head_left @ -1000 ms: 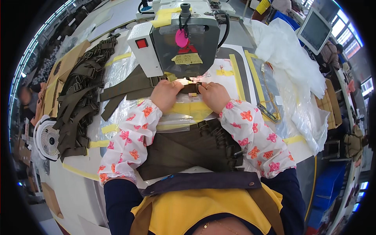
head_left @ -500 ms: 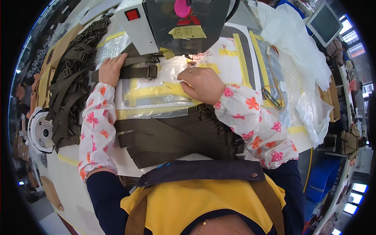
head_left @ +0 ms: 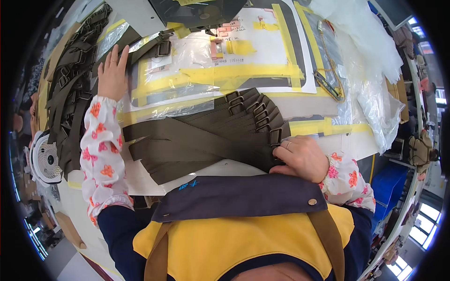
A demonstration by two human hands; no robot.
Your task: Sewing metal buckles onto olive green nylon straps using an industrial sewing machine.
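In front of me lies a fanned pile of dark olive webbing straps (head_left: pixel 201 140), metal buckles lined up along its right end. My right hand (head_left: pixel 302 159) is closed at that end, thumb and forefinger on the edge of a strap beside the nearest buckle (head_left: pixel 275 136). My left hand (head_left: pixel 112 77) lies open with fingers stretched out, next to a buckled strap (head_left: pixel 147 51) that runs under the machine head (head_left: pixel 197 16). Whether its palm presses on the webbing is hidden. Beneath that strap is a work template (head_left: pixel 187 77) with yellow tape and clear film.
A heap of buckled straps (head_left: pixel 70 84) hangs along the left, with a small white fan (head_left: pixel 46 159) below it. Thread snips (head_left: pixel 328 85) on a cord lie at the right, beside crumpled clear plastic (head_left: pixel 370 61). A blue bin (head_left: pixel 391 187) stands lower right.
My right hand has come down from the template to the buckle end of the strap pile. My left hand has shifted slightly left, its fingers more spread. The whole view has tilted downward.
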